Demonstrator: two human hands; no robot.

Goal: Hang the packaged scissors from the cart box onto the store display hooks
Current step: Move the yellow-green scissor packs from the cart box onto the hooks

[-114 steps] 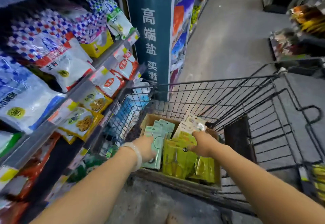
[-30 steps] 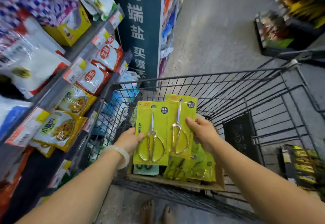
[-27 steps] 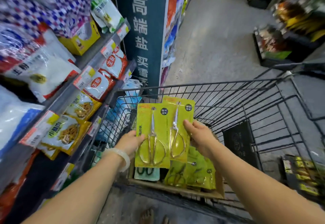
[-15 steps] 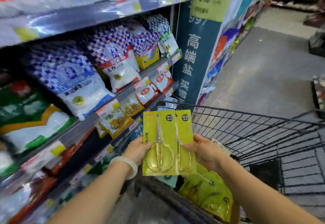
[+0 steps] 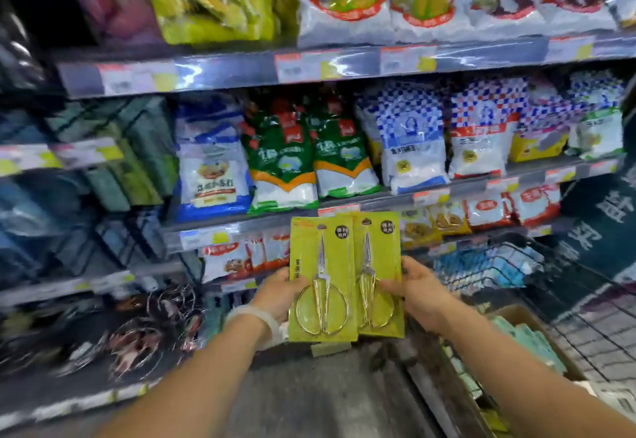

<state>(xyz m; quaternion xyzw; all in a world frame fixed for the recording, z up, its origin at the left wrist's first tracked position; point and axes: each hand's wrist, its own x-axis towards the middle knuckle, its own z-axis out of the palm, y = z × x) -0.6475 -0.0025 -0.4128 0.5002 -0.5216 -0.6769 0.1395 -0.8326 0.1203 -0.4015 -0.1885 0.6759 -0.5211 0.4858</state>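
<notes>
Head view: two yellow-green scissors packs are held upright in front of the store shelves. Left hand (image 5: 278, 294) grips the edge of the left scissors pack (image 5: 321, 281), thumb on its face; right hand (image 5: 420, 294) grips the right scissors pack (image 5: 380, 275), which tucks behind the left one. Cardboard cart box (image 5: 537, 337) sits lower right inside the wire cart (image 5: 592, 286).

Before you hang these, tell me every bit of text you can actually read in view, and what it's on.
"买": blue pillar sign, tilted; probable, neighbouring characters cut off by the frame edge.
"生粉": green bags; probable, blurred.
Scissor packs: round black badges and side print too small to read.
Shelf price tags: blurred, unreadable.
Other shelf bags: print blurred, unreadable.
</notes>
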